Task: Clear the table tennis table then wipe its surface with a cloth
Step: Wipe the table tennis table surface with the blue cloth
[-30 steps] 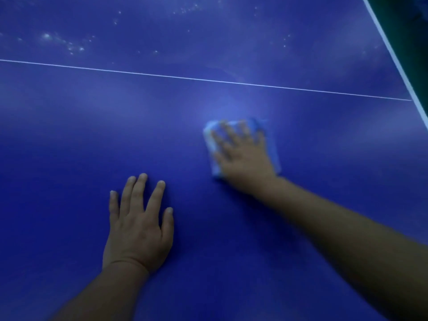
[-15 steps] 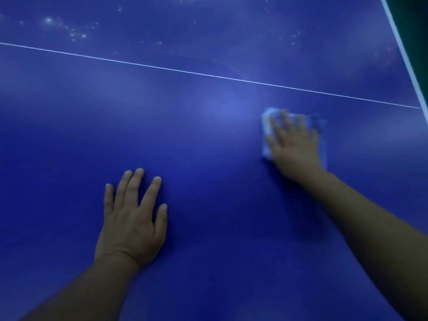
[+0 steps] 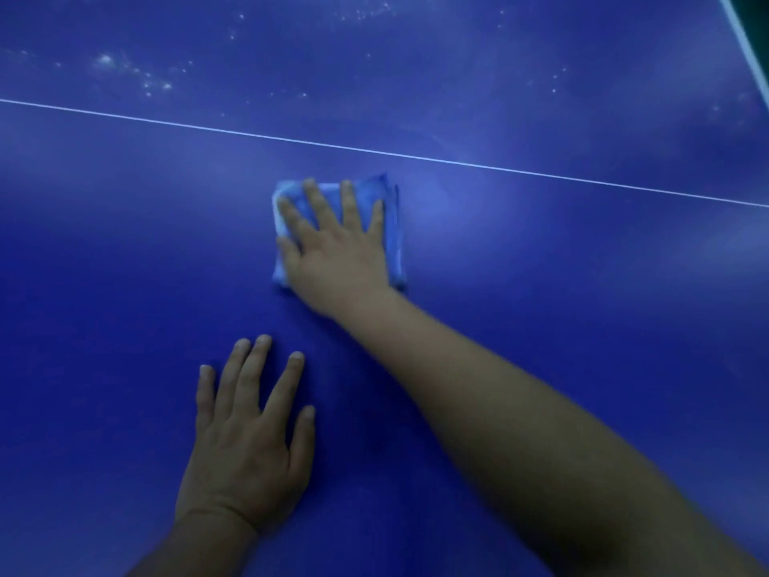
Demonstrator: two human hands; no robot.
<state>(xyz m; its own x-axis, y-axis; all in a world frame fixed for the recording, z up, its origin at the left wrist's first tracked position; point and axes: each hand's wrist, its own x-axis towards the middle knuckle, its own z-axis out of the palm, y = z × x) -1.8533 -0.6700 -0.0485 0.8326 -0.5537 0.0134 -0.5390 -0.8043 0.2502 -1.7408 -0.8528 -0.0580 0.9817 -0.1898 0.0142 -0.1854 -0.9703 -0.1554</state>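
Head view: you are in the wiping step; nothing else shows on the table (image 3: 125,264). Your right hand (image 3: 337,251) presses the folded cloth (image 3: 391,226) flat with fingers straight and spread, just near of the white line (image 3: 499,168). Your left hand (image 3: 245,443) rests released on the near surface. Next, carry the cloth across the line to the speckled far area (image 3: 137,77).
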